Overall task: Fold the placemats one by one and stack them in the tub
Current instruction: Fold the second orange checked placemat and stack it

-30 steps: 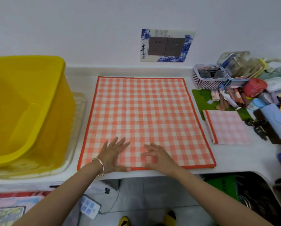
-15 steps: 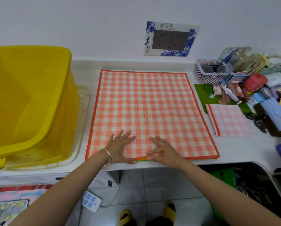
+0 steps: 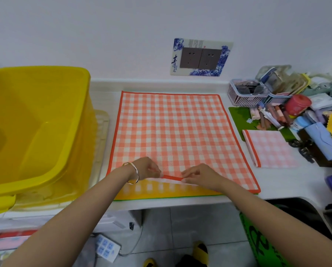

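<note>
At the near edge of the table [image 3: 286,184], the left hand [image 3: 145,168] and right hand [image 3: 199,175] pinch the hem of the orange placemat [image 3: 172,132], barely raised. No fold made yet; a yellow placemat [image 3: 161,189] lies beneath, and the tub [image 3: 45,71] looks empty.

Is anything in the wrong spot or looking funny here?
One thing: a folded pink placemat lies on the counter at the right, partly over a green mat, not in the yellow tub. The orange placemat has its near edge up only because the left hand and right hand pinch it.

Home counter [image 3: 276,182], cosmetics clutter [image 3: 273,116] (decorated wall socket [image 3: 200,57])
</note>
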